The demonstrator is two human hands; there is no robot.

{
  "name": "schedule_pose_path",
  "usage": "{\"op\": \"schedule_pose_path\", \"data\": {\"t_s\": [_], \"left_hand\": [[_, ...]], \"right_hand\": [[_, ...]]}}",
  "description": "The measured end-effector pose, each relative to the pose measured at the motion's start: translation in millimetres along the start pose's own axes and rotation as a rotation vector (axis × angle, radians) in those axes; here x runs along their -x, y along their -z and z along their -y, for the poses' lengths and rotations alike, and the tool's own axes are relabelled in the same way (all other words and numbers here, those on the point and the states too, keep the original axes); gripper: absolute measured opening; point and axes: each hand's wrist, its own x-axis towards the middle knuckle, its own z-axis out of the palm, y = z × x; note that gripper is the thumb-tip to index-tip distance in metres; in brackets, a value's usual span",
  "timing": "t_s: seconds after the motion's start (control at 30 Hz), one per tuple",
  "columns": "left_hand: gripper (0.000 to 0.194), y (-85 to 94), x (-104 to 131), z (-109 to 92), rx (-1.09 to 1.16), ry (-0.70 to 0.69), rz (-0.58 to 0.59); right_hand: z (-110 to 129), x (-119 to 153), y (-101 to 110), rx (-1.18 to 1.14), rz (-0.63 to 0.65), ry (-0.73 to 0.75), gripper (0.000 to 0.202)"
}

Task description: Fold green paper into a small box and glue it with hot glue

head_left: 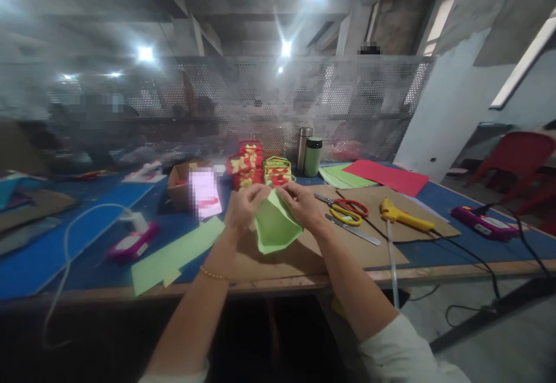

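A folded piece of light green paper (277, 226), shaped like a small open pouch, is held up over the brown cardboard. My left hand (245, 204) pinches its upper left edge, and my right hand (304, 202) pinches the upper right, with the fingertips of both hands close together at the top. Below it lies the brown cardboard sheet (278, 268). To the right of my right hand rest scissors (347, 209) with red and yellow handles and a thin metal blade-like tool (358, 232). Left of my left hand are cut strips of green paper (178, 252).
A yellow glue gun (406, 216) with a clear stick and black cord lies right. Purple power strips (134, 243) (484, 223) flank the work. Behind stand a phone (205, 193), cardboard box (177, 189), red-and-yellow paper crafts (247, 166), a green bottle (313, 158) and red paper (386, 175).
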Motion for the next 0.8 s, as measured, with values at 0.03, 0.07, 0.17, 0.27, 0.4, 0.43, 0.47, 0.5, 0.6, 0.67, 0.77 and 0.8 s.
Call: {"op": "schedule_pose_path", "data": {"t_s": [0.03,0.07,0.17,0.27,0.4,0.43,0.47,0.5,0.6,0.67,0.77,0.8], "left_hand": [[0.034,0.5,0,0,-0.030,-0.009,0.036],[0.032,0.7,0,0,-0.056,-0.018,0.063],[0.027,0.1,-1,3,-0.108,-0.037,0.067],[0.024,-1.2,-1,5,-0.115,-0.041,0.043],[0.022,-1.9,-1,6,-0.084,-0.030,0.025],[0.022,-2.0,0,5,-0.078,-0.028,0.024],[0.021,-2.2,0,4,-0.072,-0.026,0.025],[0.021,-2.5,1,3,-0.063,-0.024,0.028],[0.021,-4.1,2,-1,-0.016,-0.002,0.054],[0.020,-5.3,2,-3,0.004,0.010,0.076],[0.019,-6.2,2,-6,0.007,0.007,0.076],[0.019,-6.3,2,-6,0.009,0.005,0.073]], "right_hand": [[0,1,-1,0.025,-0.004,0.013,0.035],[1,1,-1,0.048,-0.008,0.025,0.034],[3,3,-2,0.070,-0.005,0.044,0.032],[5,4,0,0.003,0.009,0.039,0.031],[5,3,2,-0.126,0.027,-0.003,0.026],[5,3,3,-0.143,0.028,-0.010,0.025],[5,3,3,-0.155,0.027,-0.013,0.024],[4,3,3,-0.164,0.025,-0.014,0.023],[5,3,2,-0.184,0.014,-0.012,0.021],[6,3,2,-0.194,0.010,-0.005,0.020],[7,4,1,-0.208,0.005,0.014,0.019],[7,4,1,-0.214,0.000,0.018,0.018]]}}
